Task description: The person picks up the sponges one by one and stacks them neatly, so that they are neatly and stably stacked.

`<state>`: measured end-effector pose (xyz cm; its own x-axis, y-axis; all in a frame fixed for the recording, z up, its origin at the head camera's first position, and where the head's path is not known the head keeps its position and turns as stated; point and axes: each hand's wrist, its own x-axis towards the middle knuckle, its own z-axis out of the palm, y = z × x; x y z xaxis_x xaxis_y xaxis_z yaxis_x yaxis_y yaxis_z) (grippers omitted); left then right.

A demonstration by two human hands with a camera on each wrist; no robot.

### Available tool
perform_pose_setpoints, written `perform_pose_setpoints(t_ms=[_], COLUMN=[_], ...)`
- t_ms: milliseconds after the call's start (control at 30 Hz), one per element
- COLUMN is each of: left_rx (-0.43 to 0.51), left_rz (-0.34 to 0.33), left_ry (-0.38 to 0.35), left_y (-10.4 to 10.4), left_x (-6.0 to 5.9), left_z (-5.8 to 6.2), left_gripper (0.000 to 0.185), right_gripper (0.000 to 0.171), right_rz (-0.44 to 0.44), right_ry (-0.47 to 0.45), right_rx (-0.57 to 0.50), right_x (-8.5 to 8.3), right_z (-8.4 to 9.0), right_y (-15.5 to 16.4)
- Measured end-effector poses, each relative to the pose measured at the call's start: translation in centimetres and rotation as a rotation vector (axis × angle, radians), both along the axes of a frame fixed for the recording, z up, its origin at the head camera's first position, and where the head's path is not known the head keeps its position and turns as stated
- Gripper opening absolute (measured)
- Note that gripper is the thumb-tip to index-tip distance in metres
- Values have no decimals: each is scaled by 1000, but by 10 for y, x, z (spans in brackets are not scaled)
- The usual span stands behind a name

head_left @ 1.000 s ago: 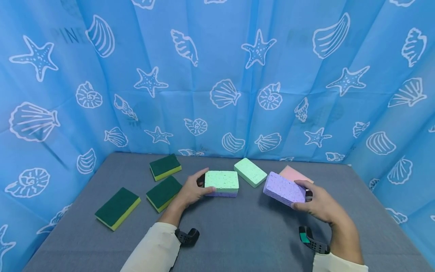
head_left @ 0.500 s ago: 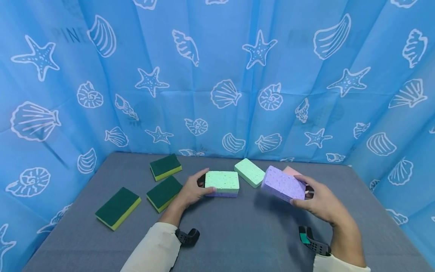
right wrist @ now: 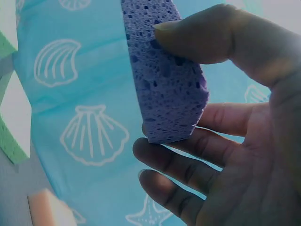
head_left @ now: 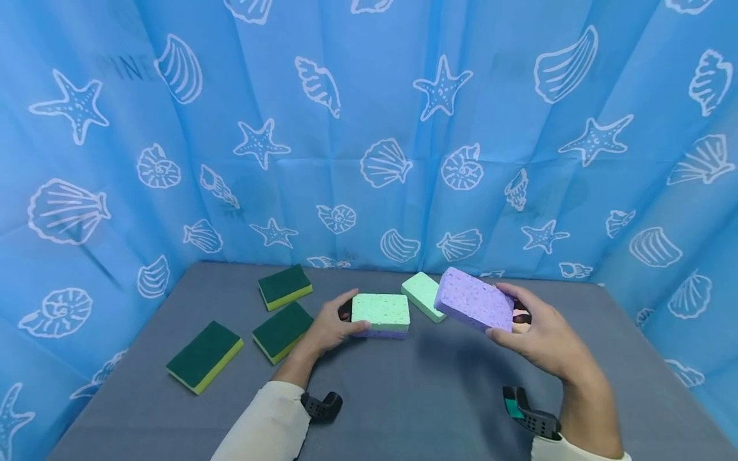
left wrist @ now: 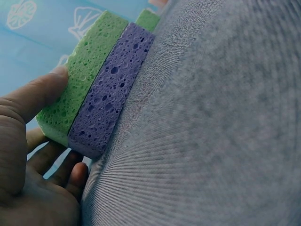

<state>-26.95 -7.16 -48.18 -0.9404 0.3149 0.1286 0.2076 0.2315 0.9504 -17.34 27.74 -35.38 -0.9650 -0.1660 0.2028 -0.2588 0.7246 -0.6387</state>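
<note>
A light green sponge (head_left: 380, 310) lies squarely on top of a purple sponge (left wrist: 112, 92), the two forming a stack on the grey table. My left hand (head_left: 334, 325) grips the stack's left end, its thumb along the near side of the green sponge. To the right, my right hand (head_left: 539, 333) pinches a second purple sponge (head_left: 474, 299) by its right end, thumb on the near side. That sponge is raised above the table, tilted, and casts a shadow below. In the right wrist view the thumb (right wrist: 202, 35) presses one face, the fingers behind.
Another light green sponge (head_left: 423, 293) lies behind the stack, partly covered by the raised sponge. A pink sponge (right wrist: 44, 209) is mostly hidden behind my right hand. Several green-and-yellow scouring sponges (head_left: 204, 356) lie at left. A blue shell-patterned curtain (head_left: 369, 128) surrounds the table.
My right hand has lifted the purple sponge higher and moved it slightly left, now overlapping the rear green sponge. My left hand keeps its hold on the stack.
</note>
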Motion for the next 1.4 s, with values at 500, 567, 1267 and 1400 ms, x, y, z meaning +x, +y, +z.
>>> perform_pose_setpoints(t_ms=[500,567,1267,1400], left_rx=[-15,-15,-21,-19], left_rz=[12,18,46,35], left_ry=[-8,-13,-28,-32], left_y=[0,0,5,4], left_x=[1,2,1,9], left_z=[-1,-1,-4,14], left_gripper=[79,79,76,75], right_gripper=[71,70,71,73], right_rz=[46,67,134,146], right_ry=[74,76,88,109], right_rx=[-24,-50,-109,-131], right_x=[-16,-19,-46,-52], right_z=[-6,-7,-20,-22], right_y=[-33,-38,-74,-81])
